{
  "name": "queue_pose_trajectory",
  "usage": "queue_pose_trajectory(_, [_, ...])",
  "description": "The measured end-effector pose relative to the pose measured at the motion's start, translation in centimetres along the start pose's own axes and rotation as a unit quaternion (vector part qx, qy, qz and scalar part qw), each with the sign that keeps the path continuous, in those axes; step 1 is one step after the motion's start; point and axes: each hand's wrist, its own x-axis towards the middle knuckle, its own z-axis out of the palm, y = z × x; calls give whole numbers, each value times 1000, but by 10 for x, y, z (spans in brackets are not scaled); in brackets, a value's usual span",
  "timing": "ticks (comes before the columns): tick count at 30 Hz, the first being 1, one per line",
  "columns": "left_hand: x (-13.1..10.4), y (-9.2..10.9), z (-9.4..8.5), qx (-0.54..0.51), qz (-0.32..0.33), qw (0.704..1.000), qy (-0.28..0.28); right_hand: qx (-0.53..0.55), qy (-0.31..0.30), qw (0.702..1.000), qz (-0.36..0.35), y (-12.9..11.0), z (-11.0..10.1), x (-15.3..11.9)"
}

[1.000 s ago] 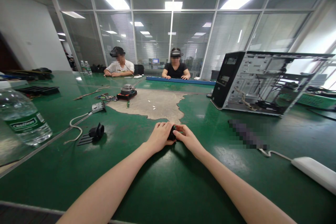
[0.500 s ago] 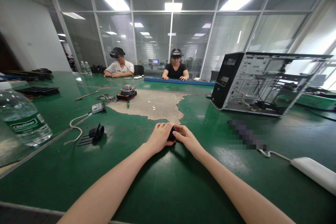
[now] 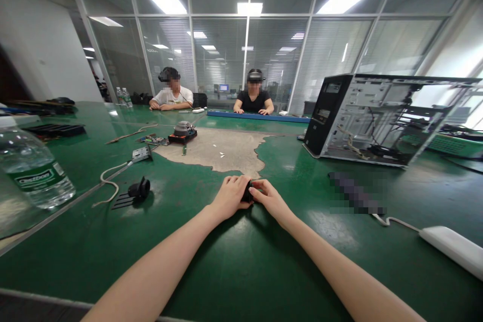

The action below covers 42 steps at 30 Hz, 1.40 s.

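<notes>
Small black part [image 3: 247, 192] enclosed by both hands — neither is left free.

It is grasped from one side by the curled left hand [image 3: 231, 195] and pinched at the other by the fingers of the right hand [image 3: 267, 198], over the green table [image 3: 241, 271], near the bare patch [image 3: 241, 153]. Handling appears to be under way — no finished result can be made out, as much of the part is hidden.

2 hands, left [image 3: 233, 193] and right [image 3: 267, 196], are gripping 1 small black part [image 3: 248, 192] above the green table [image 3: 241, 271]; fingers are hiding its shape. 1 black round component [image 3: 139, 189] is lying left of the hands. 1 open computer case [image 3: 362, 121] is standing upright to the right. 2 people are sitting opposite.
</notes>
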Motion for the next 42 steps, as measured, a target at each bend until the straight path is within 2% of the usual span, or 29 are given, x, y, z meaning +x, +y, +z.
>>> queue_pose_trajectory(6, [-1,1,-2,1,5,1000,7,44,-48,998,-3,-3,-2,-2])
queue_pose_trajectory(16, [0,2,-3,1,0,1000,-2,21,-17,1000,12,5,-1,2])
queue_pose_trajectory(19, [0,2,-3,-1,1,1000,-3,8,-27,1000,1,3,-1,1])
queue_pose_trajectory(23, [0,2,-3,-4,-4,1000,-8,43,-37,998,3,-4,0,-3])
queue_pose_trajectory(30, [-1,1,-2,-1,3,1000,2,38,-19,999,13,-1,1,-2])
queue_pose_trajectory(36, [-1,1,-3,3,-4,1000,-8,-15,15,1000,-11,2,2,1])
queue_pose_trajectory(42, [1,1,-3,-5,-4,1000,-4,-14,44,999,-3,-1,-15,0])
